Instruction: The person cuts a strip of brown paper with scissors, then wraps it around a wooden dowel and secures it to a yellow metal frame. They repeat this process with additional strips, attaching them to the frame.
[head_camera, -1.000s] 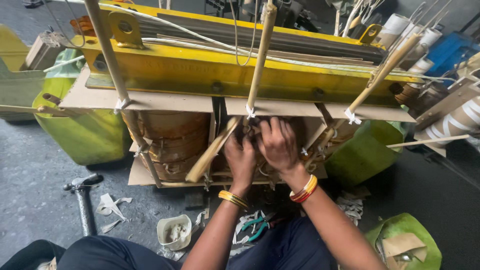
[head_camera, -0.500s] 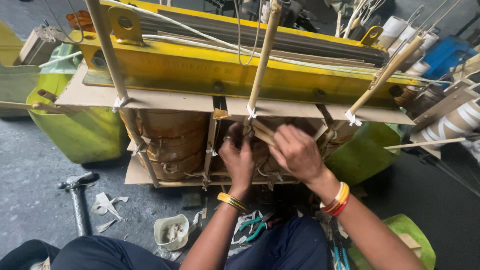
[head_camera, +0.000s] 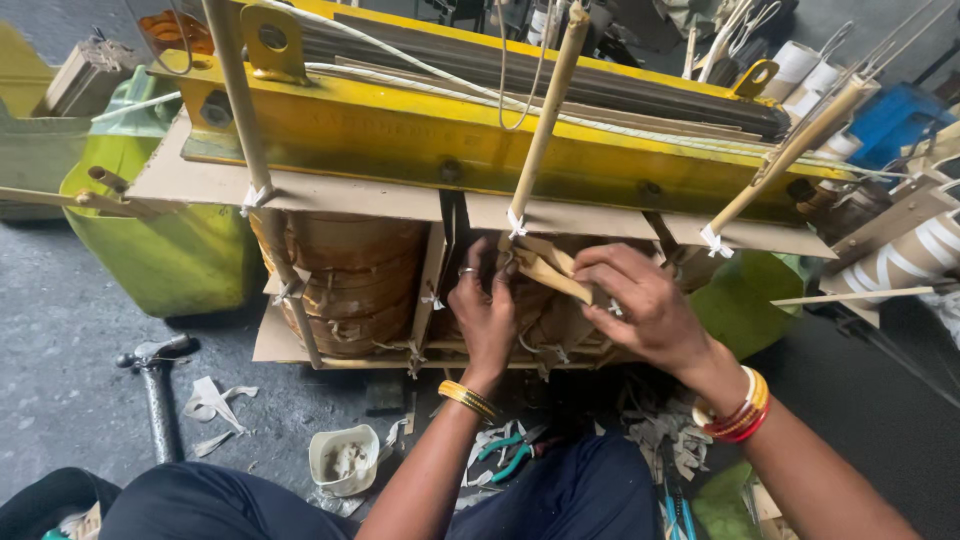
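A transformer with a yellow steel frame and brown paper-wrapped coils stands in front of me. My left hand presses against the middle coil, fingers curled on the paper wrap beside a tan lead tube. My right hand pinches a folded strip of brown insulating paper that sticks out from the coil's top. Gold bangles sit on my left wrist, red and gold ones on my right.
A hammer lies on the grey floor at left, near paper scraps and a small white cup. Teal-handled pliers lie below the coils. Green drums stand at left, paper rolls at right.
My right hand has moved right and outward, drawing the brown paper strip away from the coil. My left hand stays on the coil. The view has shifted slightly.
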